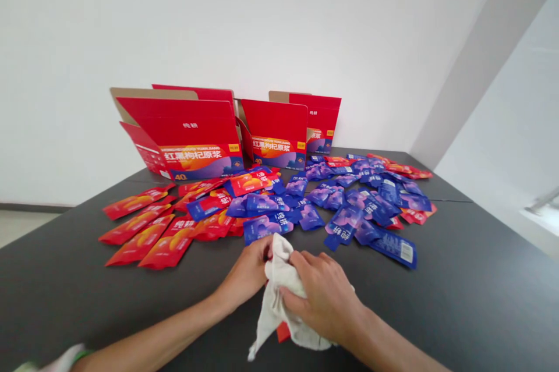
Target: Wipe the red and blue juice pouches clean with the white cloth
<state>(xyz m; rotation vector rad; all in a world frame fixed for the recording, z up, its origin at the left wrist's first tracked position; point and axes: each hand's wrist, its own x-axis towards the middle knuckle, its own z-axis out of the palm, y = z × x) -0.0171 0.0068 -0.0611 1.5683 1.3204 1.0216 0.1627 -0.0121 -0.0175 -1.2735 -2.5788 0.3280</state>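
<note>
A white cloth (pixel 283 279) hangs from my right hand (pixel 327 290), whose fingers are closed on it. Behind the cloth, a red pouch (pixel 283 332) is mostly hidden, with only small red bits showing at its edges. My left hand (pixel 250 270) grips the pouch's upper end, its fingertips partly covered by the cloth. Both hands are together above the near part of the dark table (pixel 209 337). Just beyond them lie blue pouches (pixel 267 226) and red pouches (pixel 168 242), the leftmost red ones set out side by side.
Open red cartons stand along the back: a large one (pixel 192 133) at left, a middle one (pixel 277 133) and one behind it (pixel 323 121). A loose pile of blue and red pouches (pixel 371 203) spreads across the right. A white wall (pixel 279 22) rises behind the table.
</note>
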